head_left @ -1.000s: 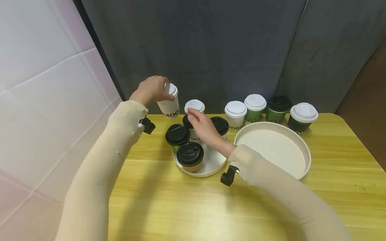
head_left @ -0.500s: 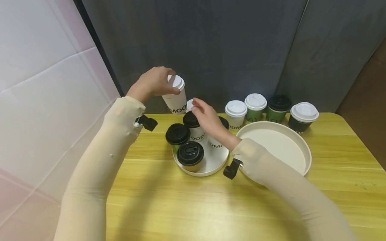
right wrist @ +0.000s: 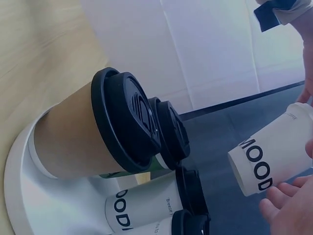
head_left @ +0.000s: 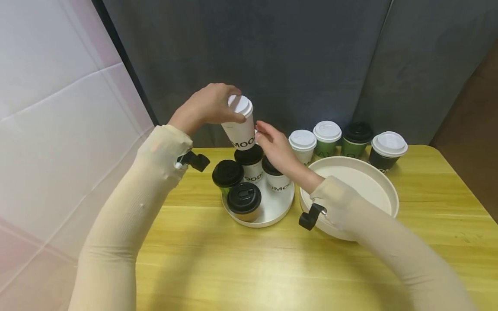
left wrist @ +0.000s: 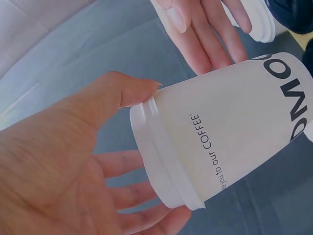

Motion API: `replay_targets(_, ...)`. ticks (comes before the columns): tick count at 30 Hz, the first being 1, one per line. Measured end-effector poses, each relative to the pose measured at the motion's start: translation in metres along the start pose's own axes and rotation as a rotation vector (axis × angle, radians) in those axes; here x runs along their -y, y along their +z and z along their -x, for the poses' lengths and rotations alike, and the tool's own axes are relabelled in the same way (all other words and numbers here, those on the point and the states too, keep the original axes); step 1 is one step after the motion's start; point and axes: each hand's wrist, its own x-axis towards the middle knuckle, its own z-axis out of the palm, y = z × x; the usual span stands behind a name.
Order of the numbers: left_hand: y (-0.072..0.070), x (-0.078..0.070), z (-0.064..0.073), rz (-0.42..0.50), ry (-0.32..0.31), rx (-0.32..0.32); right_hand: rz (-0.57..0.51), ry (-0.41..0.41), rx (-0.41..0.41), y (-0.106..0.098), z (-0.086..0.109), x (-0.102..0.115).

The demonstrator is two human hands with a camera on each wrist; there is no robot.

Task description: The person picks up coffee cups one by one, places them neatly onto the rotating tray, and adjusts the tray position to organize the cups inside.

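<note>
My left hand (head_left: 212, 103) grips a white paper coffee cup (head_left: 239, 131) by its white lid, thumb on one side and fingers on the other. The cup is tilted and hangs above the back of a white round tray (head_left: 275, 214). On that tray stand several black-lidded cups, among them a brown cup (right wrist: 73, 132) and a white cup (head_left: 253, 172). Beside the held cup's lower part, my right hand (head_left: 278, 149) has its fingers extended, fingertips right at the wall. A white lid (left wrist: 259, 22) behind is mostly hidden in the head view.
A larger cream round tray (head_left: 358, 181) stands to the right. Behind it are a white cup (head_left: 302, 144), two green cups, one white-lidded (head_left: 327, 134) and one black-lidded (head_left: 357, 134), and a black cup with a white lid (head_left: 389, 147). A grey panel (head_left: 292, 56) backs the table.
My left hand has carried the white coffee cup up and to the right, over the tray. My right hand has shifted slightly right and away from the cups, and now meets the cup's side.
</note>
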Motion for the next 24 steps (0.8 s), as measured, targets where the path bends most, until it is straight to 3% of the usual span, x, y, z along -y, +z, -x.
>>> replay_targets(18, 0.008, -0.014, 0.01, -0.007, 0.102, -0.009, -0.039, 0.016, 0.034, -0.014, 0.027, -0.005)
replay_targets(24, 0.016, -0.019, 0.015, -0.03, 0.102, -0.014, -0.012, 0.045, 0.043, -0.014, 0.038, -0.008)
